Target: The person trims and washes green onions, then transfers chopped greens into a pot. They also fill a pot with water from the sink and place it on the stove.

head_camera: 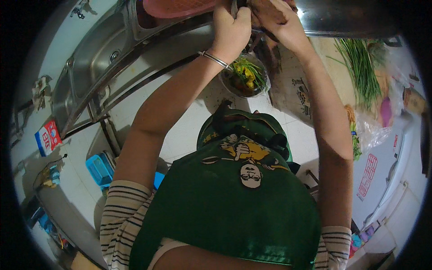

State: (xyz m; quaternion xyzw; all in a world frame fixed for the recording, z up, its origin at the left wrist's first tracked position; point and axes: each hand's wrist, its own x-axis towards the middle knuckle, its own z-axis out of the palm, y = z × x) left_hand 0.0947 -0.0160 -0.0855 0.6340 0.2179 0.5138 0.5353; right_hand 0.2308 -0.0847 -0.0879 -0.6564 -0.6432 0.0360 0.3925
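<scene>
At the top edge, my left hand (233, 28), with a bracelet (214, 59) on its wrist, is curled around a narrow grey and dark object (234, 8), too cut off to name. Close beside it my right hand (285, 25) grips a brown, rough-looking piece of food (265, 13); its exact kind is unclear. Both hands are at the counter's front edge, and their fingers are partly hidden. Below them on the floor stands a lined waste bin (244, 76) holding green stalks and yellow scraps.
A steel sink (101, 50) lies left, with a pink basket (179, 6) beside it. Right of my hands is a metal surface (344, 17). Long green stalks (361, 71) and a plastic bag (371, 130) lie near a white appliance (381, 172). A blue basket (100, 170) stands lower left.
</scene>
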